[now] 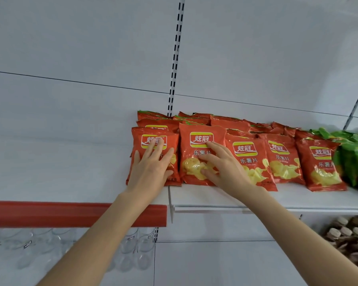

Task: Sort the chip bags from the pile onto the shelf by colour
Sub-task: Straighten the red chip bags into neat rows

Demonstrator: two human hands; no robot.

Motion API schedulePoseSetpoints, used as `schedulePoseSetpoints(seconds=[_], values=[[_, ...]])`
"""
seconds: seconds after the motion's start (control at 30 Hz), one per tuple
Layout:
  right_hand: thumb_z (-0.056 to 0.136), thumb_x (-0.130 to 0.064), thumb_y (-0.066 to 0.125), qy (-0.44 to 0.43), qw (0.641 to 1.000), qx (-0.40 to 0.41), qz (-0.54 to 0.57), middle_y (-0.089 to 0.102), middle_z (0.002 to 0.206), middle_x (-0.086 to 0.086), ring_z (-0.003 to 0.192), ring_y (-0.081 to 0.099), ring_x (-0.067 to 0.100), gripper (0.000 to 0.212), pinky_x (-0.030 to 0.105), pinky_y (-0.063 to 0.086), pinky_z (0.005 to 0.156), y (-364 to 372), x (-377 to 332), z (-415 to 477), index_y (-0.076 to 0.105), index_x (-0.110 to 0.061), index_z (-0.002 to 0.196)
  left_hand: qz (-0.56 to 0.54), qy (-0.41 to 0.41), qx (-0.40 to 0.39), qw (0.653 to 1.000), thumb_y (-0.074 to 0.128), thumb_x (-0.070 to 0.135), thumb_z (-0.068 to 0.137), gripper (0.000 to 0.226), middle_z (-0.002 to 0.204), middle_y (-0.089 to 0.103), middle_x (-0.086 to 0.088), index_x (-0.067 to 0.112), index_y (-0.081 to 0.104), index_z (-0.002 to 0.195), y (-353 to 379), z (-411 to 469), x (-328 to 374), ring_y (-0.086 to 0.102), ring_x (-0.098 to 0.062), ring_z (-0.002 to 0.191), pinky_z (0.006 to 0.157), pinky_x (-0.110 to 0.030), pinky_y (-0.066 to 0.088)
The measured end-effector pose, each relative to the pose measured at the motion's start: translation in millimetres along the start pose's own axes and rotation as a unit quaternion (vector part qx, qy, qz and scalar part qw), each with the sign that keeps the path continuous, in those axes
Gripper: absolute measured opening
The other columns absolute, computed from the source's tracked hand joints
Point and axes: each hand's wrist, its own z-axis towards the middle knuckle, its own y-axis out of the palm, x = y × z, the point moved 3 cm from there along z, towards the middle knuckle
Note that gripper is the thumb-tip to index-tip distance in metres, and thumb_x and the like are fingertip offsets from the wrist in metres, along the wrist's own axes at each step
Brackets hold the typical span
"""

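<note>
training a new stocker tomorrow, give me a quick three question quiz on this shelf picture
1. True or false: the green bags lie left of the red bags.
2. How many hands rest on red bags?
3. Below the shelf, at the right, stand: A) jars B) cans C) boxes.
Key: 1 false. 2 two: the left hand and the right hand, each flat on a front bag. 3 A.

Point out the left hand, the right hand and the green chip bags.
left hand [151, 168], head view, on the back of the hand.
right hand [225, 166], head view, on the back of the hand.
green chip bags [351, 162], head view, on the front of a green bag at far right.
</note>
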Motion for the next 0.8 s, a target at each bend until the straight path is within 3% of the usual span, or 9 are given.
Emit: schedulePoseSetpoints(seconds=[0.5, 0.7, 0.8], values=[[0.08, -0.018, 0.069, -0.011, 0.999, 0.042, 0.006, 0.057, 0.126, 0.016, 0.122, 0.049, 0.036, 0.032, 0.034, 0.033, 0.095, 0, -5, -2, 0.067, -0.006, 0.109, -0.016, 0.007, 0.0, 1.0, 0.036, 0.033, 0.101, 0.058, 0.16, -0.002, -0.003, 0.023, 0.01, 0.152, -2, -6, 0, -0.009, -0.02, 0.146, 0.116, -0.045, 0.004], [0.084, -0.02, 0.063, 0.004, 0.999, 0.048, 0.016, 0.058, 0.126, 0.015, 0.123, 0.048, 0.034, 0.029, 0.032, 0.032, 0.097, -1, -10, 1, 0.067, -0.005, 0.109, -0.036, 0.024, 0.032, 0.999, 0.041, 0.031, 0.1, 0.056, 0.159, 0.007, -0.007, 0.019, 0.02, 0.151, -4, -9, -2, -0.002, -0.022, 0.147, 0.116, -0.046, 0.007], [0.089, -0.021, 0.06, 0.024, 0.997, 0.059, 0.035, 0.058, 0.126, 0.013, 0.124, 0.047, 0.03, 0.028, 0.031, 0.03, 0.1, -7, -10, 3, 0.066, -0.004, 0.111, -0.036, 0.06, 0.091, 0.993, 0.062, 0.021, 0.091, 0.05, 0.148, 0.037, -0.018, 0.009, 0.049, 0.137, -7, -12, -2, 0.03, -0.033, 0.14, 0.108, -0.052, 0.026]])
